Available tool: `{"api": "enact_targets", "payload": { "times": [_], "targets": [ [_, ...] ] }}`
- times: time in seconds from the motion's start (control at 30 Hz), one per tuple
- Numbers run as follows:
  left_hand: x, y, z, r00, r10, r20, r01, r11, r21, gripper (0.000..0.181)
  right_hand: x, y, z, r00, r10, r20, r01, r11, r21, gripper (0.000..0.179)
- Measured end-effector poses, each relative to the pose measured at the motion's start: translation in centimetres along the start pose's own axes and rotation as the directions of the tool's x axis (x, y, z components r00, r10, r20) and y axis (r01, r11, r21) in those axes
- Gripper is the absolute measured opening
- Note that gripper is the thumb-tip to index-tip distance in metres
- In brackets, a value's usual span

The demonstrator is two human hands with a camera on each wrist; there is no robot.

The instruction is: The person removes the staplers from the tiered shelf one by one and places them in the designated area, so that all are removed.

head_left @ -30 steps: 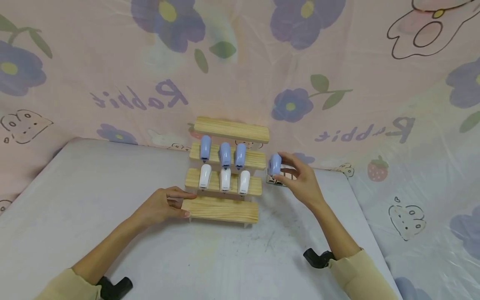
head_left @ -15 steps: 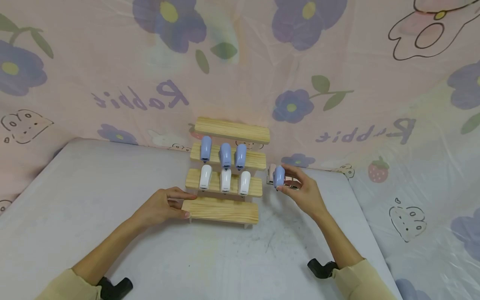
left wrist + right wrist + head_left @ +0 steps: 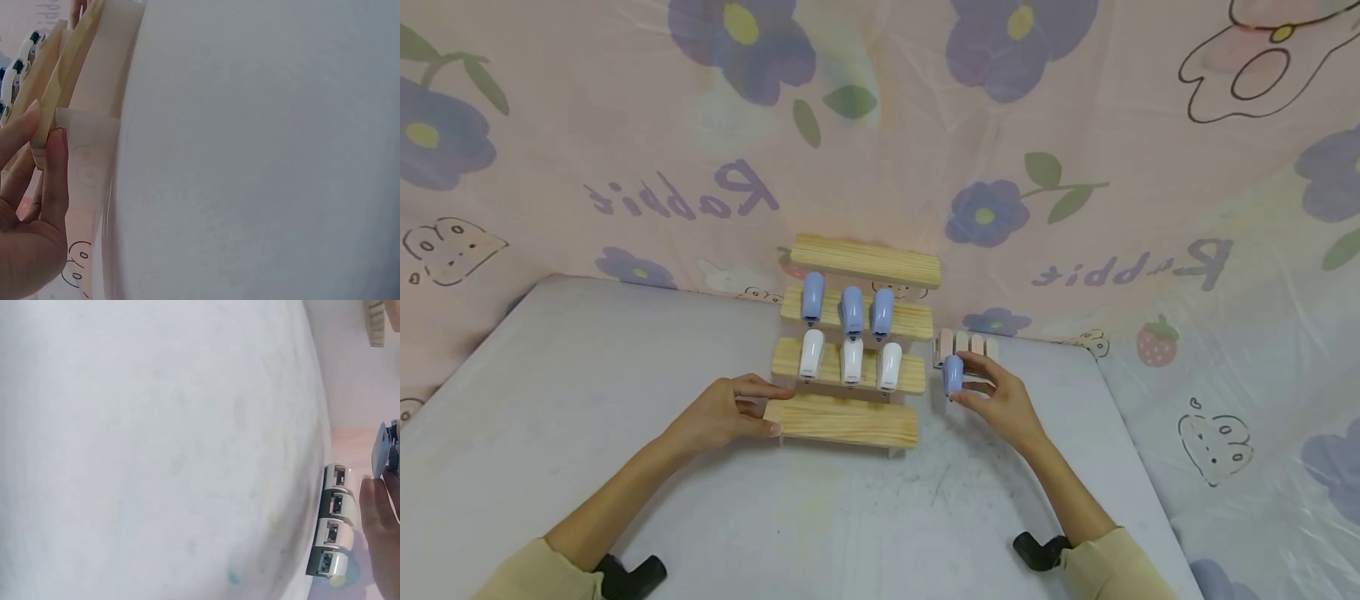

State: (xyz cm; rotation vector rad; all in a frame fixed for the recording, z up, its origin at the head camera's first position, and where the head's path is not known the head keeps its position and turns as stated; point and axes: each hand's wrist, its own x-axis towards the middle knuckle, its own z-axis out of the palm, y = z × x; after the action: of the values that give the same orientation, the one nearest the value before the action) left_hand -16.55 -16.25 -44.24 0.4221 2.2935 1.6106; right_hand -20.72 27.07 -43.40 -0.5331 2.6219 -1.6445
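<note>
My right hand [image 3: 1003,406] pinches a small blue stapler [image 3: 952,375] between thumb and fingers, just right of a tiered wooden display rack [image 3: 842,419]. In the right wrist view only an edge of this stapler [image 3: 380,450] shows beyond the fingers. My left hand [image 3: 718,417] grips the left end of the rack's lowest board, thumb and fingers on either side of it, as the left wrist view shows at the board [image 3: 56,94]. Three blue staplers [image 3: 852,312] stand on the third tier up, and three white staplers [image 3: 852,361] on the tier below. The top and lowest boards are bare.
A row of several pink and whitish staplers [image 3: 946,343] stands on the white table [image 3: 850,525] right of the rack, behind my right hand. A printed cloth [image 3: 880,150] hangs behind the table. Black wrist mounts [image 3: 1041,552] stick out below both forearms.
My right hand has carried the blue stapler toward me, from over the pink and whitish row to in front of it, uncovering more of that row. The left hand has stayed on the board.
</note>
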Motion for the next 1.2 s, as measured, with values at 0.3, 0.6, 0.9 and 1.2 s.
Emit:
{"api": "enact_targets", "payload": {
  "times": [0.3,0.6,0.9,1.2],
  "targets": [
    [-0.1,-0.1,0.0,1.0,0.003,0.0,-0.003,1.0,-0.003,0.054,-0.2,1.3,0.5,0.999,0.035,0.013,-0.036,0.999,0.019,0.065],
    [-0.2,0.0,0.1,1.0,-0.007,-0.001,0.007,1.0,0.001,0.054,-0.1,1.9,0.9,0.995,0.102,0.005,-0.102,0.995,0.011,0.064],
    [-0.1,0.2,0.0,1.0,-0.006,-0.001,0.006,1.0,-0.006,0.053,0.5,2.8,1.0,0.994,0.105,0.018,-0.104,0.994,-0.035,0.063],
    [0.0,0.3,0.0,1.0,-0.026,-0.002,0.026,1.0,0.006,0.054,0.7,1.4,1.0,0.993,0.116,0.034,-0.114,0.992,-0.049,0.063]
  ]
}}
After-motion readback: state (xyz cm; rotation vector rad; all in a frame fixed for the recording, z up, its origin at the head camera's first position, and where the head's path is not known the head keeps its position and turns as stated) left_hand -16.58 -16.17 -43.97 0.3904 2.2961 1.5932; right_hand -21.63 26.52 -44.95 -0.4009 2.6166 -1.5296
